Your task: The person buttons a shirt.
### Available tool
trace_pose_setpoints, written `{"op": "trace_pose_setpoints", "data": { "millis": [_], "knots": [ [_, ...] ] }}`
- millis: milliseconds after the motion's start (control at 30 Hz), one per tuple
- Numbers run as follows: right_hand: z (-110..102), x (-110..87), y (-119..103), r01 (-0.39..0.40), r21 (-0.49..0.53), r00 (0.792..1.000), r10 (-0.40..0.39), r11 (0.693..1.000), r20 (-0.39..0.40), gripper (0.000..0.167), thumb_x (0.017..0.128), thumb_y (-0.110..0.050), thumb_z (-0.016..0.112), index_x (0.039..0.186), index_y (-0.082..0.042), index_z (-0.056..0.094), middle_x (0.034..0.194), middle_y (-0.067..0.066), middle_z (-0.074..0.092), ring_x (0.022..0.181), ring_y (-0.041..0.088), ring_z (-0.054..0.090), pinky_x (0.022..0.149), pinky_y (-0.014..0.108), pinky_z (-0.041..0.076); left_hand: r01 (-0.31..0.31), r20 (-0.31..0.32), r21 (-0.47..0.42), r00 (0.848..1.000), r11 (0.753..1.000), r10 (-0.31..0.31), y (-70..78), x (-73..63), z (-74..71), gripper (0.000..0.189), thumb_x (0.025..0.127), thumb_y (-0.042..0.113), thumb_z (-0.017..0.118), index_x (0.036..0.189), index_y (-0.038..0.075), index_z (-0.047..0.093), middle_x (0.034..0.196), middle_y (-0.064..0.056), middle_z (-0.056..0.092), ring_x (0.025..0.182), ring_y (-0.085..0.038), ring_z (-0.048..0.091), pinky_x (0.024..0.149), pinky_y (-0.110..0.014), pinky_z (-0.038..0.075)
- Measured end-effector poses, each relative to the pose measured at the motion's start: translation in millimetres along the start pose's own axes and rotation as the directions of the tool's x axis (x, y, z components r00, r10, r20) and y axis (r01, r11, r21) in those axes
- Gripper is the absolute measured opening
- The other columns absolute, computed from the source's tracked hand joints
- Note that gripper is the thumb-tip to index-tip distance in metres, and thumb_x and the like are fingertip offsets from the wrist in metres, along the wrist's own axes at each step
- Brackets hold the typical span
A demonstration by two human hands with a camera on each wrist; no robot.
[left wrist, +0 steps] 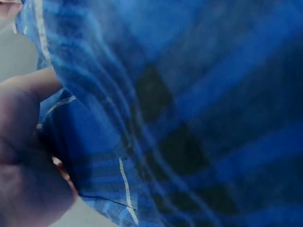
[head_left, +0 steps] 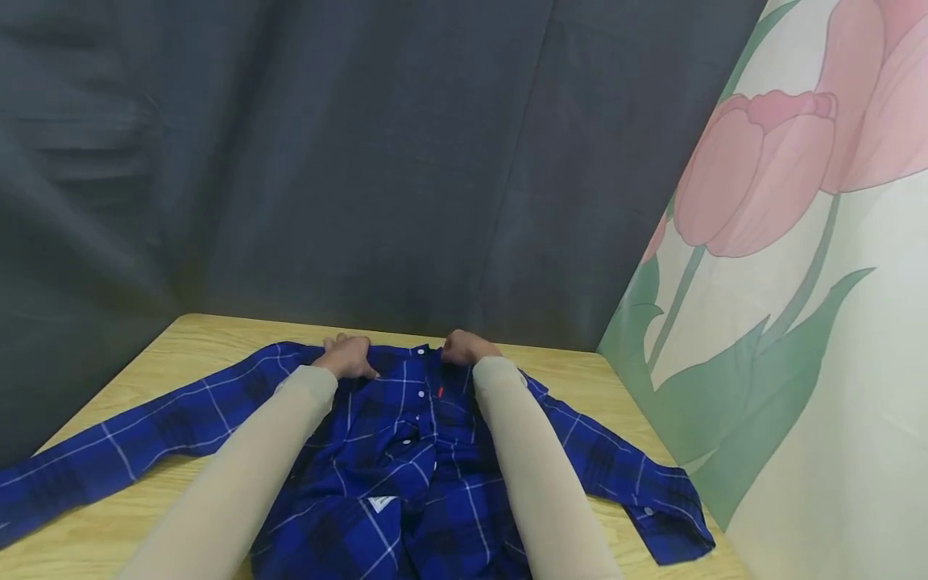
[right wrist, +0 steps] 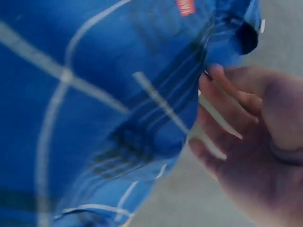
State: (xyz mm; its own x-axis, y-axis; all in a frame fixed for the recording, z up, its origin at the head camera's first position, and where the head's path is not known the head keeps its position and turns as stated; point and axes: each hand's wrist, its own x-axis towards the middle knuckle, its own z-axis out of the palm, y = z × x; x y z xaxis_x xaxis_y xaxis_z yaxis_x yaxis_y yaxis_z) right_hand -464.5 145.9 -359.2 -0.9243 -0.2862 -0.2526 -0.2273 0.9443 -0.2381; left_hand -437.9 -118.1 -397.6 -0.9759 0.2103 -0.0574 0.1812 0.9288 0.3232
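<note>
A blue plaid button-up shirt [head_left: 402, 403] lies front up on the table, its collar end at the far side and its body rumpled near me. My left hand [head_left: 346, 357] grips the shirt by the shoulder left of the collar; in the left wrist view, cloth hides part of the left hand's fingers [left wrist: 45, 81]. On the other side of the button line, my right hand [head_left: 467, 348] pinches the shirt's upper edge between thumb and fingers, as the right wrist view shows. A small red tag [right wrist: 185, 7] sits on the shirt's chest.
The wooden table [head_left: 225, 329] ends just beyond the collar, with a dark curtain [head_left: 406, 177] behind it. At the right stands a tulip-printed wall covering [head_left: 797, 322]. One sleeve [head_left: 181, 411] stretches left; the other sleeve [head_left: 616, 451] reaches toward the right edge.
</note>
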Motion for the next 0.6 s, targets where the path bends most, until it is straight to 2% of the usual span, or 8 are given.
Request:
{"op": "trace_pose_setpoints", "data": {
  "millis": [100, 200, 267, 367, 433, 500, 533, 600],
  "knots": [
    [7, 1.6, 7, -0.094, 0.031, 0.995, 0.095, 0.995, -0.037, 0.051, 0.108, -0.031, 0.065, 0.151, -0.006, 0.058, 0.153, 0.02, 0.058, 0.138, 0.035, 0.06, 0.121, 0.053, 0.049, -0.051, -0.074, 0.009, 0.996, 0.999, 0.051, -1.0, 0.2, -0.2, 0.056, 0.089, 0.025, 0.089, 0.136, 0.003, 0.07, 0.139, -0.018, 0.074, 0.125, -0.042, 0.062, 0.105, -0.058, 0.031],
    [12, 3.2, 13, -0.153, 0.051, 0.987, 0.155, 0.987, -0.035, 0.061, 0.102, -0.033, 0.075, 0.153, -0.006, 0.057, 0.159, 0.018, 0.058, 0.145, 0.035, 0.059, 0.124, 0.053, 0.047, -0.09, -0.152, 0.031, 0.984, 0.995, 0.094, -2.5, 0.2, -1.1, 0.036, 0.087, 0.018, 0.089, 0.118, 0.006, 0.075, 0.123, -0.015, 0.079, 0.114, -0.037, 0.07, 0.105, -0.06, 0.036],
    [14, 7.2, 18, -0.123, 0.078, 0.992, 0.126, 0.989, -0.032, 0.05, 0.098, -0.028, 0.081, 0.14, -0.005, 0.067, 0.143, 0.014, 0.07, 0.133, 0.031, 0.067, 0.117, 0.046, 0.053, -0.095, -0.195, 0.038, 0.976, 0.995, 0.101, -3.8, -0.5, -2.1, 0.019, 0.089, 0.015, 0.087, 0.097, 0.008, 0.072, 0.102, -0.011, 0.076, 0.098, -0.032, 0.069, 0.097, -0.055, 0.043],
    [12, 14.6, 26, 0.003, 0.155, 0.991, 0.018, 0.988, -0.131, 0.018, 0.093, -0.019, 0.085, 0.101, -0.007, 0.074, 0.103, 0.006, 0.074, 0.1, 0.025, 0.069, 0.095, 0.04, 0.057, -0.097, -0.297, 0.056, 0.948, 0.994, 0.11, -6.7, -2.7, -5.6, 0.032, 0.09, 0.009, 0.082, 0.075, 0.013, 0.054, 0.081, -0.004, 0.056, 0.078, -0.024, 0.057, 0.079, -0.045, 0.046],
    [17, 39.6, 48, 0.148, 0.17, 0.956, -0.097, 0.974, -0.277, 0.025, 0.093, -0.018, 0.084, 0.08, -0.015, 0.063, 0.083, -0.001, 0.061, 0.082, 0.02, 0.06, 0.08, 0.036, 0.051, -0.095, -0.393, 0.074, 0.912, 0.993, 0.116, -8.2, -4.1, -8.4, 0.032, 0.088, 0.005, 0.077, 0.072, 0.013, 0.051, 0.079, -0.004, 0.051, 0.075, -0.025, 0.055, 0.071, -0.043, 0.046],
    [17, 55.7, 61, 0.24, 0.093, 0.899, -0.185, 0.966, -0.398, 0.035, 0.093, -0.016, 0.081, 0.071, -0.021, 0.054, 0.075, -0.006, 0.053, 0.073, 0.017, 0.054, 0.072, 0.035, 0.046, -0.091, -0.464, 0.11, 0.876, 0.99, 0.132, -9.3, -4.6, -12.0, 0.02, 0.085, 0.002, 0.074, 0.076, 0.011, 0.058, 0.085, -0.008, 0.059, 0.081, -0.031, 0.061, 0.074, -0.047, 0.052],
    [14, 58.4, 64, 0.257, 0.068, 0.891, -0.21, 0.964, -0.403, 0.037, 0.094, -0.016, 0.08, 0.07, -0.021, 0.052, 0.074, -0.006, 0.052, 0.072, 0.017, 0.053, 0.072, 0.035, 0.045, -0.087, -0.466, 0.128, 0.874, 0.988, 0.137, -9.2, -5.3, -14.3, 0.013, 0.084, 0.002, 0.072, 0.08, 0.01, 0.063, 0.091, -0.01, 0.064, 0.087, -0.034, 0.063, 0.078, -0.05, 0.053],
    [11, 59.4, 66, 0.254, 0.056, 0.914, -0.22, 0.966, -0.34, 0.03, 0.095, -0.017, 0.079, 0.074, -0.022, 0.057, 0.078, -0.006, 0.056, 0.075, 0.017, 0.055, 0.074, 0.035, 0.047, -0.083, -0.395, 0.128, 0.91, 0.988, 0.127, -8.1, -7.7, -16.0, 0.013, 0.088, 0.007, 0.074, 0.1, 0.006, 0.07, 0.114, -0.018, 0.067, 0.11, -0.043, 0.062, 0.095, -0.059, 0.05]
  ]
}}
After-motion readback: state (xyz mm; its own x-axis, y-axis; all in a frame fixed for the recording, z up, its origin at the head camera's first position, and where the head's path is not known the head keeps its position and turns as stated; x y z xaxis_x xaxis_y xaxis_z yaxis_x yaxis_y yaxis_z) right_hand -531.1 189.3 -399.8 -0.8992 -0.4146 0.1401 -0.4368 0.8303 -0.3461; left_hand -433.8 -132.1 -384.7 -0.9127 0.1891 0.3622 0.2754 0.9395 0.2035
